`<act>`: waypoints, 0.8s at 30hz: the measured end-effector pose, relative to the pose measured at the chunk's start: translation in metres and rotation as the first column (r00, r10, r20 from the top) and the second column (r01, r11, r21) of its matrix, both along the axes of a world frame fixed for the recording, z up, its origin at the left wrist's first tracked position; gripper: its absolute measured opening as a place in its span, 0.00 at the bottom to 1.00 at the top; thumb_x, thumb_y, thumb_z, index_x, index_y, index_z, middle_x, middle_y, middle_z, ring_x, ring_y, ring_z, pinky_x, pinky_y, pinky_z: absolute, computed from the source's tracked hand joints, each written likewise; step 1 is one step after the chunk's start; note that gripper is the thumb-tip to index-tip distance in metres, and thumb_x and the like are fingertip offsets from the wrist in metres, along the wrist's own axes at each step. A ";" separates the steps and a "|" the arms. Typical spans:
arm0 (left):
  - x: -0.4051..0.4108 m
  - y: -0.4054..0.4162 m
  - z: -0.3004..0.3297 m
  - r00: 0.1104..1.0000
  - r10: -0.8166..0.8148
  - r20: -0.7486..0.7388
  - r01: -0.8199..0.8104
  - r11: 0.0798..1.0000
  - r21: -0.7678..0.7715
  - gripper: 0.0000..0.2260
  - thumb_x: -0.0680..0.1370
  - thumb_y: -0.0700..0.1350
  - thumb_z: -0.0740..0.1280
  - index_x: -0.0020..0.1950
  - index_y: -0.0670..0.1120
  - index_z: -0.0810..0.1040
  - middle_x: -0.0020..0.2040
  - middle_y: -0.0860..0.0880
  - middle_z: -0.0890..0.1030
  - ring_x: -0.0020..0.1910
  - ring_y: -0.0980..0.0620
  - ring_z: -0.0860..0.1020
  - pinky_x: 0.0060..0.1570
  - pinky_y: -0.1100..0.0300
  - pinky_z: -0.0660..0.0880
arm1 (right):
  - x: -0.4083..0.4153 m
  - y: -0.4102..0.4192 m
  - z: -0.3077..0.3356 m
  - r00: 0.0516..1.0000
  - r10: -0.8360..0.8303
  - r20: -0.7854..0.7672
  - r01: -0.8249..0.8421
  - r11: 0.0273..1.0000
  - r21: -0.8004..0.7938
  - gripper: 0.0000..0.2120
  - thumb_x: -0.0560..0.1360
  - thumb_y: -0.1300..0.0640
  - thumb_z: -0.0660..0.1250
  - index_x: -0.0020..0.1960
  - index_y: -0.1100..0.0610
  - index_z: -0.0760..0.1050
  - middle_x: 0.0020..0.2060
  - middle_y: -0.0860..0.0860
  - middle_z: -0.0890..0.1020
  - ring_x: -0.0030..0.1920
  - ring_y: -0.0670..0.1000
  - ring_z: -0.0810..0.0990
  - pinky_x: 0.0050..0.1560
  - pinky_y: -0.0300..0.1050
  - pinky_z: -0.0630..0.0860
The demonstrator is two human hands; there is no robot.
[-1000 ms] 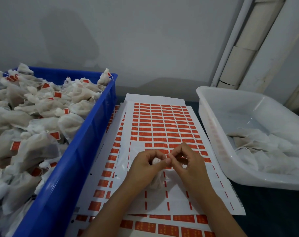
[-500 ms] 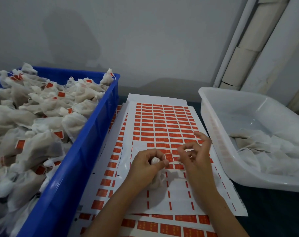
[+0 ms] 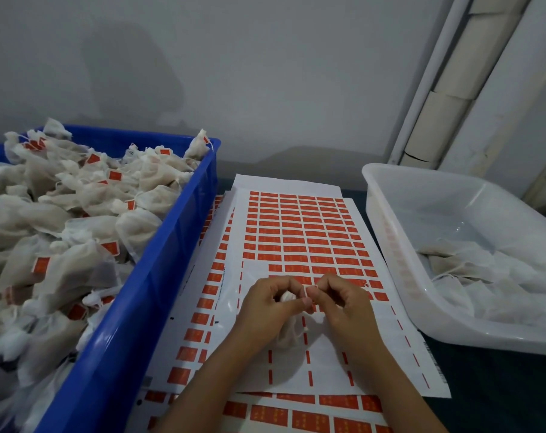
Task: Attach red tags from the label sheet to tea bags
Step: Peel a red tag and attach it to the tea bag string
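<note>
A white label sheet (image 3: 299, 232) with rows of red tags lies flat in the middle; its near rows are peeled bare. Over the bare part my left hand (image 3: 267, 307) grips a white tea bag (image 3: 288, 334), whose body hangs under the palm. My right hand (image 3: 340, 303) meets the left one, thumb and forefinger pinched on a small tag (image 3: 307, 289) at the bag's top. The tag is mostly hidden by the fingertips, so its colour barely shows.
A blue crate (image 3: 159, 292) on the left is heaped with tagged tea bags. A translucent white tub (image 3: 390, 245) on the right holds several untagged bags. More label sheets lie under the top one. A grey wall and a white pipe stand behind.
My right hand, which was spread open over the sheet's red tags half a second ago, has come back to the left hand and pinched shut at the bag's top.
</note>
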State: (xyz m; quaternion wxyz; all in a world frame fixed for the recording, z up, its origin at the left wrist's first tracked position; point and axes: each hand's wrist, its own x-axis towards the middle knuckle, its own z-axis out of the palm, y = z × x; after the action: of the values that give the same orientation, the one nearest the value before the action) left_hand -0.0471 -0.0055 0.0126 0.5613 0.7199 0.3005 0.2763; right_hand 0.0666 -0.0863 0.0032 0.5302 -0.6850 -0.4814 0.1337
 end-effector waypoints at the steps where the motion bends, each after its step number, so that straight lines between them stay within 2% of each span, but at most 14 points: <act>1: 0.000 0.000 0.000 1.000 0.004 0.000 -0.004 1.000 0.012 0.03 0.74 0.43 0.69 0.41 0.45 0.80 0.42 0.53 0.82 0.47 0.53 0.79 0.55 0.59 0.75 | 0.000 0.000 -0.001 1.000 -0.003 0.006 0.003 1.000 0.011 0.09 0.74 0.56 0.65 0.36 0.49 0.75 0.32 0.45 0.80 0.40 0.43 0.79 0.42 0.27 0.74; 6: -0.002 0.003 -0.002 1.000 0.006 -0.024 -0.004 0.997 0.078 0.03 0.74 0.45 0.69 0.42 0.46 0.80 0.41 0.53 0.82 0.44 0.53 0.79 0.51 0.60 0.77 | 0.002 0.002 -0.004 0.997 0.060 -0.052 -0.061 0.998 -0.012 0.08 0.74 0.54 0.64 0.37 0.52 0.75 0.32 0.41 0.80 0.38 0.41 0.78 0.40 0.26 0.73; 12: -0.002 -0.001 -0.004 0.999 0.003 -0.052 0.002 0.994 0.109 0.06 0.74 0.45 0.69 0.38 0.54 0.79 0.39 0.59 0.80 0.44 0.55 0.79 0.50 0.63 0.76 | -0.001 0.001 -0.008 0.997 0.024 0.069 -0.025 1.000 0.016 0.13 0.76 0.58 0.62 0.35 0.46 0.71 0.29 0.38 0.76 0.38 0.38 0.78 0.39 0.24 0.71; 17: -0.002 -0.002 -0.007 0.998 0.024 -0.055 -0.017 0.993 0.116 0.04 0.74 0.46 0.69 0.40 0.54 0.79 0.40 0.59 0.81 0.43 0.56 0.79 0.48 0.64 0.77 | -0.001 0.001 -0.010 0.991 0.104 -0.087 -0.111 0.991 -0.073 0.09 0.76 0.49 0.61 0.43 0.50 0.77 0.36 0.43 0.81 0.40 0.44 0.80 0.42 0.30 0.76; 22: -0.002 -0.003 -0.005 0.994 0.046 -0.097 -0.035 0.992 0.118 0.04 0.74 0.46 0.69 0.39 0.54 0.79 0.40 0.58 0.81 0.43 0.56 0.79 0.49 0.63 0.77 | 0.001 0.002 -0.012 0.993 0.103 -0.060 -0.104 0.994 -0.027 0.10 0.77 0.56 0.61 0.40 0.49 0.77 0.34 0.44 0.81 0.39 0.43 0.80 0.40 0.30 0.75; 24: -0.005 -0.005 -0.002 0.991 0.051 -0.123 -0.037 0.994 0.108 0.03 0.75 0.49 0.67 0.42 0.55 0.78 0.42 0.58 0.80 0.45 0.56 0.79 0.49 0.64 0.76 | 0.001 0.002 -0.011 0.991 0.099 -0.086 -0.101 0.995 -0.021 0.10 0.77 0.55 0.61 0.39 0.49 0.77 0.33 0.43 0.81 0.38 0.43 0.80 0.38 0.29 0.75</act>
State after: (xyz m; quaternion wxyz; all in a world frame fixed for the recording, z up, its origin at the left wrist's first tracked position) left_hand -0.0522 -0.0102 0.0101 0.4964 0.7576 0.3361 0.2581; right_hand 0.0677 -0.0846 -0.0080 0.5340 -0.6604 -0.4905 0.1953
